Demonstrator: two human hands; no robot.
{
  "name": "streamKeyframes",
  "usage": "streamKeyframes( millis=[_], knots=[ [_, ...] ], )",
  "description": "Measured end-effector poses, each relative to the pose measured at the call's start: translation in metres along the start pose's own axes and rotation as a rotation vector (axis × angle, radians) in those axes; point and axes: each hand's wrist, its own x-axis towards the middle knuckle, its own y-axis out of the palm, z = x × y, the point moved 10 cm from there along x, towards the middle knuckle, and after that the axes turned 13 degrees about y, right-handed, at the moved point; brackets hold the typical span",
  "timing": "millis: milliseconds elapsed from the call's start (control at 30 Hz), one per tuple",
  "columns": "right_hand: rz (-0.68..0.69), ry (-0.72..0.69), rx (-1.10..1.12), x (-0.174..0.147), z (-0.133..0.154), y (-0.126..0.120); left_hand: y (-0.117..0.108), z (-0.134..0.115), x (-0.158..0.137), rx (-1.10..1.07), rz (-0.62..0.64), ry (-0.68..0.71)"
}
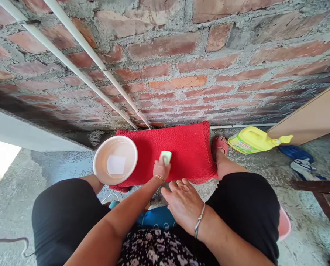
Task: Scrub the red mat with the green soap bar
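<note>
My left hand [161, 170] is closed around a pale green bar, which looks like a bar of soap [166, 155], against the red cloth [187, 147]. The cloth has a nubby texture and is spread out low in front of me, its edges hanging down. Near the cloth's front edge, my right hand [183, 203] hovers with loosely bent fingers and nothing in it. A pale pink basin [96, 162] stands at the cloth's left end. Inside it shows a white rectangular patch; I cannot tell whether it is an object or a reflection.
A brick wall [178, 77] with white pipes [84, 48] rises behind the cloth. To the right lie a yellow jug [249, 140] and shoes [305, 168], beside a tan board [311, 114]. A grey-white panel [34, 129] stands left; a wooden frame [314, 186] is at far right.
</note>
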Motion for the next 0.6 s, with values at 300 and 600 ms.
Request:
streamKeyframes(
  millis=[300, 600],
  knots=[
    [0.014, 0.001, -0.045, 0.005, 0.004, 0.006, -0.034, 0.012, 0.012, -0.039, -0.111, 0.042],
    [0.036, 0.007, -0.057, 0.008, 0.006, 0.012, -0.002, -0.032, 0.021, 0.081, 0.033, 0.200]
  ],
)
